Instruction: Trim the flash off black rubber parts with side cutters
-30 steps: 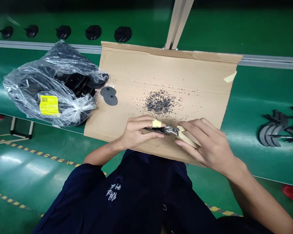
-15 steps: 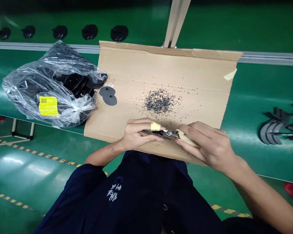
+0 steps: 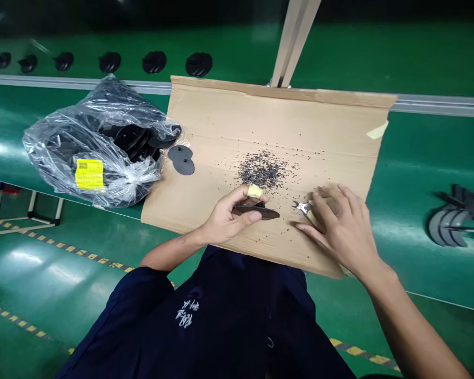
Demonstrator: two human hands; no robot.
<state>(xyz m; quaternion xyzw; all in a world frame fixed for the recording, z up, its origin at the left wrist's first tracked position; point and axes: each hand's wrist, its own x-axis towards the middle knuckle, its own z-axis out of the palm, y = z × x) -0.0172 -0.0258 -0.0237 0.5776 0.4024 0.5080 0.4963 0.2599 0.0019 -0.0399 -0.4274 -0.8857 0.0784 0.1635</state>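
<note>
A black disc (image 3: 263, 212) is pinched between the thumb and fingers of my left hand (image 3: 231, 213), one finger of which has yellow tape round it. My right hand (image 3: 342, 226) lies over the pale handles of small metal cutters (image 3: 302, 207), its fingers loosely spread; the cutter jaws point left, apart from the disc. Beyond both hands, a heap of tiny black bits (image 3: 263, 169) is scattered on the cardboard sheet (image 3: 213, 113). Two more black discs (image 3: 183, 163) overlap at the sheet's left side.
A clear plastic bag (image 3: 63, 131) of black discs with a yellow label stands at the left. Several black pieces (image 3: 154, 62) form a row beyond the metal rail (image 3: 438, 105). Curved dark parts (image 3: 450, 226) lie on the green table at the right.
The cutters have come away from the disc to the right and down to the cardboard, and my right hand has loosened its fingers round them. My left hand still has the disc.
</note>
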